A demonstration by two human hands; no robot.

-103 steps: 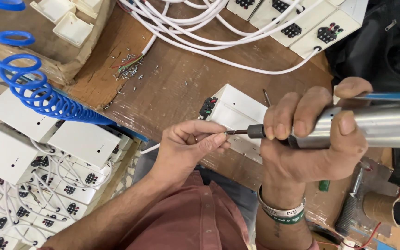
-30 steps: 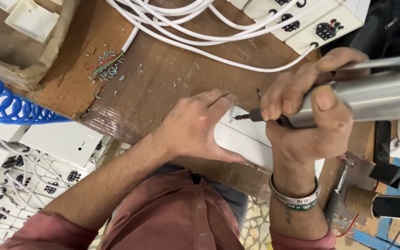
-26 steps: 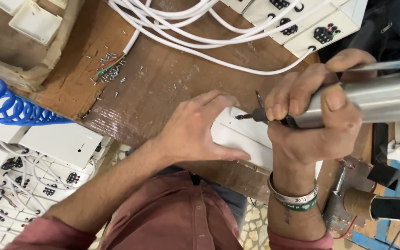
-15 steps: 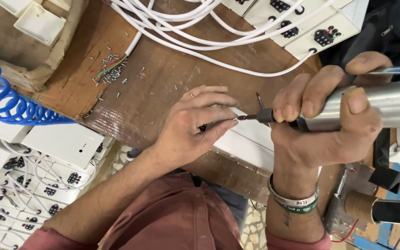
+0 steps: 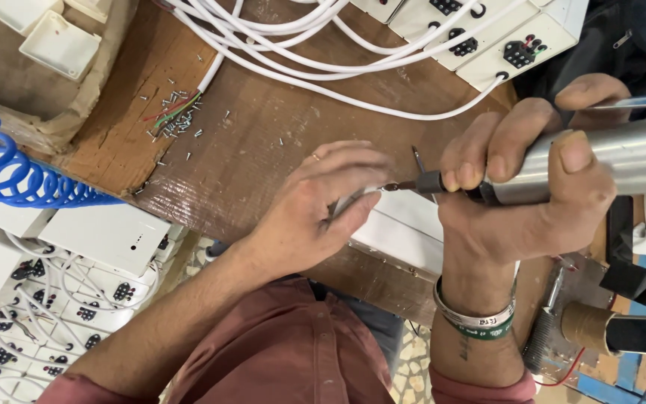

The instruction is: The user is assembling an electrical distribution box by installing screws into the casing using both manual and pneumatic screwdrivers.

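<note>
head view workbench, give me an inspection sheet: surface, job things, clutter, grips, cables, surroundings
surface: brown wooden bench, worn and scratched
job's things: white socket box under both hands; silver power screwdriver, bit at the box edge
clutter: loose screws scattered near a stripped cable end
grips: left hand pinches at the bit tip; right hand wrapped round the screwdriver
cables: white cords across the top; blue coiled hose at left
surroundings: finished white boxes piled lower left; more socket units at top
</note>
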